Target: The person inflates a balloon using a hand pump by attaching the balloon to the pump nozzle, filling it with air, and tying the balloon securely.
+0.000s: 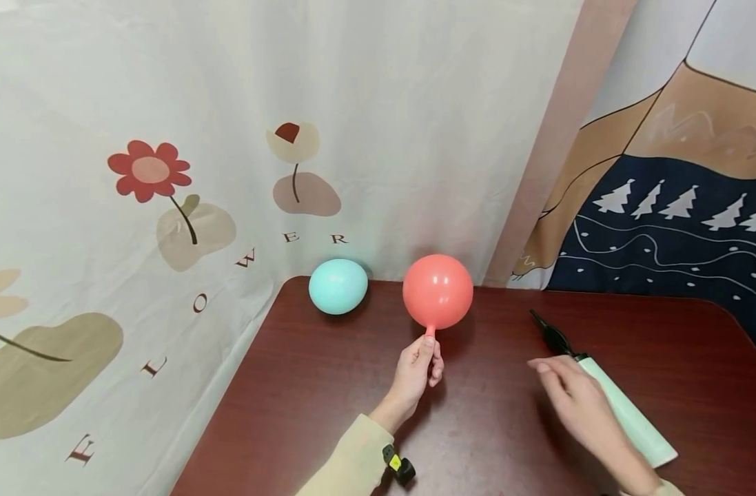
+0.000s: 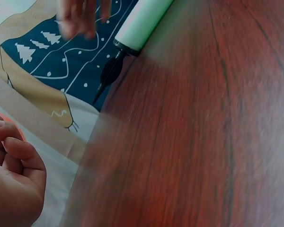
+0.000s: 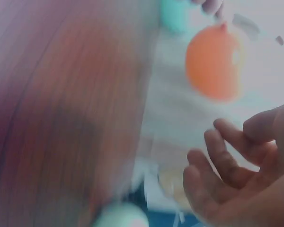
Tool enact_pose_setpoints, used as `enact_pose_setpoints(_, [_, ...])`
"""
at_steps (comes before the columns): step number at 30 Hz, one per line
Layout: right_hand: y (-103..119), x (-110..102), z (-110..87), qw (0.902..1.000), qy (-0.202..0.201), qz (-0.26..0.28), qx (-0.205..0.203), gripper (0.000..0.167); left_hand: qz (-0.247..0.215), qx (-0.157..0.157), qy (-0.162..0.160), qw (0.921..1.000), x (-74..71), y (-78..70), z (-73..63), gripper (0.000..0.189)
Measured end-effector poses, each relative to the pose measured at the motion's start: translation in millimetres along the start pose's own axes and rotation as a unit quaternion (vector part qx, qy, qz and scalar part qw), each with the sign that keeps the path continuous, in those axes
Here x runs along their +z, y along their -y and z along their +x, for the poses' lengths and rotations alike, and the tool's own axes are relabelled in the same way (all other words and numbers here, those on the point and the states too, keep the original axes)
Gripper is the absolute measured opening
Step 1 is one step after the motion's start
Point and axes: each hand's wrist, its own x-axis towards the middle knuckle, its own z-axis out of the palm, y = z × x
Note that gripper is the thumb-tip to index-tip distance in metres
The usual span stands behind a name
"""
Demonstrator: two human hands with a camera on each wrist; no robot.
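Note:
My left hand (image 1: 416, 372) pinches the neck of an inflated coral-red balloon (image 1: 438, 291), which stands upright above the fingers. To the right, my right hand (image 1: 579, 406) hovers beside a balloon pump (image 1: 632, 413) with a pale green barrel and a black nozzle. In the right wrist view the fingers of the right hand (image 3: 227, 165) are loosely bent with nothing between them, and the picture is blurred. The left wrist view shows the pump (image 2: 144, 23) lying on the table, and only a sliver of the red balloon (image 2: 14, 125) behind the left hand (image 2: 14, 175).
A light blue inflated balloon (image 1: 338, 286) sits at the table's back left corner. The dark reddish wooden table (image 1: 477, 441) meets a pale curtain (image 1: 415, 138) with printed flowers behind and at left. A navy and tan printed cloth (image 1: 675, 227) hangs at the right.

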Motion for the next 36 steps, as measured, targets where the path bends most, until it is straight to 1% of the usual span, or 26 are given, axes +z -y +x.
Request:
enact_pose_setpoints(2, [12.9,16.3,6.8,0.9981,0.013,0.06,-0.003,0.02,-0.001,0.002,0.007,1.0,2.4,1.1,-2.0,0.044])
enact_pose_setpoints(3, [18.7,23.9,10.6,0.9958,0.029,0.086,0.006,0.022,-0.005,0.004,0.011,0.9999,3.9,1.7,-3.2,0.045])
enact_pose_setpoints(4, [23.6,31.5,14.3,0.9924,0.046,0.113,0.016,0.023,-0.007,0.005,0.016,0.9998,5.4,2.4,-4.3,0.045])
enact_pose_setpoints(6, [31.6,45.0,22.1,0.9808,0.082,0.17,0.048,0.028,-0.015,0.009,0.026,0.9995,8.9,3.6,-6.6,0.046])
enact_pose_setpoints(7, [34.7,50.7,25.8,0.972,0.1,0.201,0.068,0.031,-0.02,0.008,0.031,0.9993,10.8,4.2,-7.6,0.047])
enact_pose_setpoints(8, [37.1,55.5,29.1,0.9607,0.118,0.235,0.089,0.034,-0.027,0.009,0.038,0.9989,12.8,4.7,-8.6,0.048])
enact_pose_setpoints(10, [40.7,63.0,34.9,0.9324,0.147,0.303,0.132,0.039,-0.038,0.006,0.048,0.9981,16.4,5.8,-10.2,0.048])
enact_pose_setpoints(12, [43.4,68.3,39.0,0.9027,0.168,0.361,0.163,0.043,-0.048,0.001,0.054,0.9974,19.7,6.0,-12.0,0.05])
enact_pose_setpoints(13, [44.5,70.1,40.5,0.8895,0.176,0.383,0.177,0.043,-0.052,-0.002,0.055,0.9971,21.0,6.1,-12.6,0.05])
enact_pose_setpoints(14, [45.5,71.9,41.8,0.8795,0.18,0.399,0.186,0.043,-0.057,-0.004,0.054,0.9969,22.3,5.9,-13.3,0.05])
enact_pose_setpoints(17, [49.0,77.0,44.8,0.8593,0.174,0.437,0.202,0.04,-0.07,-0.009,0.049,0.9963,25.2,5.9,-14.9,0.051])
enact_pose_setpoints(19, [50.9,80.3,46.3,0.8476,0.168,0.457,0.211,0.038,-0.077,-0.008,0.046,0.9959,26.8,6.7,-15.5,0.051])
enact_pose_setpoints(22, [52.7,84.4,48.0,0.829,0.178,0.486,0.211,0.041,-0.085,-0.006,0.049,0.9952,28.9,8.7,-16.4,0.05])
enact_pose_setpoints(24, [52.3,86.0,48.3,0.8215,0.191,0.497,0.205,0.043,-0.091,-0.007,0.052,0.9945,30.3,9.9,-17.0,0.05])
enact_pose_setpoints(27, [50.5,86.6,48.2,0.8134,0.207,0.507,0.197,0.043,-0.103,-0.018,0.053,0.9931,31.8,10.7,-18.3,0.049])
enact_pose_setpoints(32, [47.9,88.4,48.1,0.7896,0.225,0.537,0.194,0.038,-0.138,-0.05,0.044,0.9882,30.8,10.8,-20.1,0.041])
enact_pose_setpoints(34, [48.3,90.1,48.2,0.7854,0.223,0.544,0.194,0.037,-0.149,-0.056,0.045,0.9863,29.4,11.2,-20.7,0.037])
enact_pose_setpoints(36, [49.5,91.7,48.0,0.7881,0.21,0.544,0.197,0.034,-0.154,-0.06,0.051,0.9849,28.2,11.8,-21.6,0.036])
